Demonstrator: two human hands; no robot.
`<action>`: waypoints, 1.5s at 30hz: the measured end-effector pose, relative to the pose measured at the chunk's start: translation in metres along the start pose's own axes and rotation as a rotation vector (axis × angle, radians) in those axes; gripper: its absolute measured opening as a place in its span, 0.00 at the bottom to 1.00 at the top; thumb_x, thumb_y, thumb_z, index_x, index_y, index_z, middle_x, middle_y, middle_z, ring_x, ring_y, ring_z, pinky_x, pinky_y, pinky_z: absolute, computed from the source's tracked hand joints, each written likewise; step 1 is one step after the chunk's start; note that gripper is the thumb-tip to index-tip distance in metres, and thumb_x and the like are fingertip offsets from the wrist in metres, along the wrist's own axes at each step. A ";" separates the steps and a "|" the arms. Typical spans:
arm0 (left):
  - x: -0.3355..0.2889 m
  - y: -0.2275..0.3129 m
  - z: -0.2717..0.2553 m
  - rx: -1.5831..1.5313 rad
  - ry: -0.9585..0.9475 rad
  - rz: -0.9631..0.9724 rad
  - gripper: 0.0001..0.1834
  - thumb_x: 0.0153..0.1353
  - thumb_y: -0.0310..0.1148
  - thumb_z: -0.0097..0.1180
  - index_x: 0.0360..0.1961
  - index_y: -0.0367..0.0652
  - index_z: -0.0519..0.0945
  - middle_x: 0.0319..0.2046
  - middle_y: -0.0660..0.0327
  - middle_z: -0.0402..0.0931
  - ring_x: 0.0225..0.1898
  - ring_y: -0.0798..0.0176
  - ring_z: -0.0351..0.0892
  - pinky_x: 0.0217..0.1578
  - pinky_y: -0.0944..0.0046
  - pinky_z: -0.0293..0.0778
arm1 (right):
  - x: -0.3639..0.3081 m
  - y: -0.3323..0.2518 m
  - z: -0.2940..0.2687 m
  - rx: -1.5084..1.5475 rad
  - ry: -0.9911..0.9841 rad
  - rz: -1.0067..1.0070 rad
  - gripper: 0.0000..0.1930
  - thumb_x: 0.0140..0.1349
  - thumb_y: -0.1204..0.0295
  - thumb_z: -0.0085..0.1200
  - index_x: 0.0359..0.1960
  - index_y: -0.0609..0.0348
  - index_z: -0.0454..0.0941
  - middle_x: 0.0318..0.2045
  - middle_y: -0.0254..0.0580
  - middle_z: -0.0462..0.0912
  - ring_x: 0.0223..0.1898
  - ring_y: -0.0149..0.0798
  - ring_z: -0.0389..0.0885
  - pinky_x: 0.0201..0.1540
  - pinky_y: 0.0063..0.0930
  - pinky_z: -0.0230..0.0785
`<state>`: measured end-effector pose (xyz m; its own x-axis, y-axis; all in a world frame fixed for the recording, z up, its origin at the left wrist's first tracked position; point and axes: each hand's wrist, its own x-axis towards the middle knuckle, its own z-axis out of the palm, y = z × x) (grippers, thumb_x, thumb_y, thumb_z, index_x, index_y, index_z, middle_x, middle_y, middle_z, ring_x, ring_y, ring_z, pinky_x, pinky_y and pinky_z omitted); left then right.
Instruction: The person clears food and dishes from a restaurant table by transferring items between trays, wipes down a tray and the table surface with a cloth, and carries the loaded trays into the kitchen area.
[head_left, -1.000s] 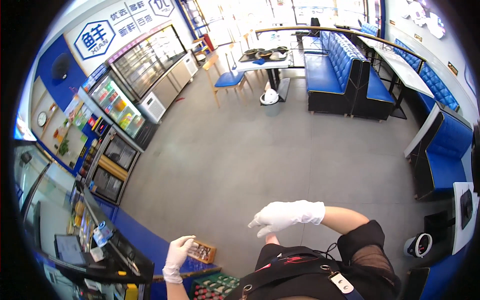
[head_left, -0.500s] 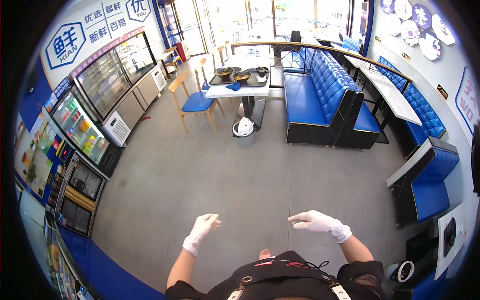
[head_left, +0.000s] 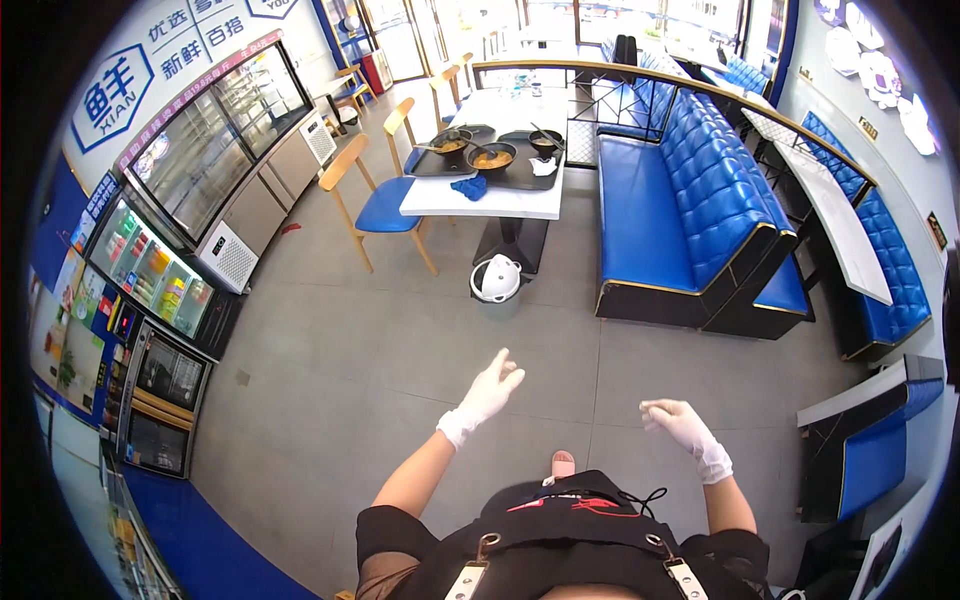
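My left hand (head_left: 487, 390), in a thin white glove, reaches forward over the floor with fingers apart and nothing in it. My right hand (head_left: 680, 422), gloved alike, hangs in the air with loosely bent fingers and holds nothing. Ahead of both hands stands a white-topped table (head_left: 540, 203). On it are dark trays (head_left: 524, 148) with several black bowls, among them a bowl with orange-brown food (head_left: 492, 158). A crumpled blue cloth (head_left: 469, 188) lies by the near edge, and a crumpled white tissue (head_left: 545, 165) sits on the right tray. Neither hand touches anything.
A bin with a white lid (head_left: 496, 280) stands on the floor before the table. A wooden chair with a blue seat (head_left: 385, 206) is at the table's left. Blue padded benches (head_left: 650, 215) line the right. Glass-fronted coolers (head_left: 152, 262) stand along the left wall.
The table, bin and chair look nearer and larger. My left hand has swung forward and its fingers have spread; my right hand's fingers, stretched before, are now more bent.
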<state>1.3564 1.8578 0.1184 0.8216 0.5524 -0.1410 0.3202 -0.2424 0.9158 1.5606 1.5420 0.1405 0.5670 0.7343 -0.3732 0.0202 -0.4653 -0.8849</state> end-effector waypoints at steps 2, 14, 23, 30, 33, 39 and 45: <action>0.056 -0.021 -0.020 0.074 0.065 -0.009 0.41 0.64 0.48 0.51 0.70 0.38 0.50 0.63 0.47 0.64 0.64 0.49 0.62 0.63 0.59 0.59 | 0.049 -0.044 -0.002 -0.069 -0.077 -0.006 0.19 0.63 0.65 0.50 0.52 0.64 0.76 0.42 0.41 0.83 0.40 0.32 0.80 0.49 0.26 0.70; 0.400 -0.056 -0.117 0.248 0.477 -0.070 0.33 0.68 0.49 0.42 0.65 0.35 0.60 0.63 0.43 0.60 0.66 0.46 0.58 0.65 0.56 0.55 | 0.375 -0.156 -0.033 -0.491 -0.207 -0.382 0.18 0.64 0.61 0.50 0.49 0.58 0.79 0.46 0.50 0.80 0.51 0.48 0.76 0.55 0.36 0.66; 0.612 -0.093 -0.168 0.594 0.610 -0.064 0.35 0.61 0.44 0.52 0.66 0.40 0.59 0.64 0.41 0.57 0.64 0.40 0.57 0.63 0.51 0.57 | 0.578 -0.208 -0.084 -0.286 0.066 -0.270 0.12 0.61 0.71 0.53 0.44 0.60 0.81 0.42 0.49 0.82 0.48 0.44 0.80 0.51 0.30 0.70; 0.670 -0.090 -0.144 0.672 0.555 -0.257 0.38 0.61 0.44 0.53 0.68 0.41 0.56 0.70 0.43 0.44 0.69 0.41 0.49 0.67 0.49 0.49 | 0.763 -0.270 -0.081 -0.768 0.431 -0.751 0.04 0.57 0.76 0.49 0.29 0.59 0.77 0.26 0.47 0.77 0.32 0.50 0.80 0.34 0.39 0.72; 0.678 -0.101 -0.131 0.643 0.637 -0.155 0.33 0.60 0.35 0.53 0.65 0.40 0.60 0.67 0.44 0.51 0.67 0.42 0.53 0.65 0.48 0.52 | 0.842 -0.272 -0.074 -1.049 0.359 -0.694 0.04 0.53 0.74 0.52 0.27 0.60 0.78 0.25 0.50 0.78 0.29 0.49 0.82 0.32 0.40 0.74; 0.655 -0.091 -0.119 0.563 0.684 -0.220 0.29 0.50 0.29 0.60 0.56 0.39 0.70 0.58 0.48 0.64 0.60 0.43 0.62 0.61 0.49 0.58 | 0.878 -0.244 -0.052 -1.022 0.128 -0.604 0.09 0.53 0.66 0.58 0.25 0.60 0.80 0.25 0.48 0.79 0.31 0.48 0.81 0.33 0.41 0.74; 0.644 -0.015 -0.071 0.569 0.821 -0.048 0.20 0.55 0.33 0.61 0.50 0.41 0.78 0.52 0.52 0.70 0.52 0.50 0.70 0.54 0.52 0.65 | 0.855 -0.239 -0.071 -0.806 0.080 -0.752 0.07 0.55 0.69 0.54 0.32 0.58 0.79 0.29 0.42 0.79 0.34 0.45 0.80 0.38 0.38 0.73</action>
<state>1.8469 2.2739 0.0411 0.2906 0.8992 0.3271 0.6988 -0.4330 0.5694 2.0989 2.2457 0.0524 0.2355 0.9446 0.2288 0.8965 -0.1202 -0.4264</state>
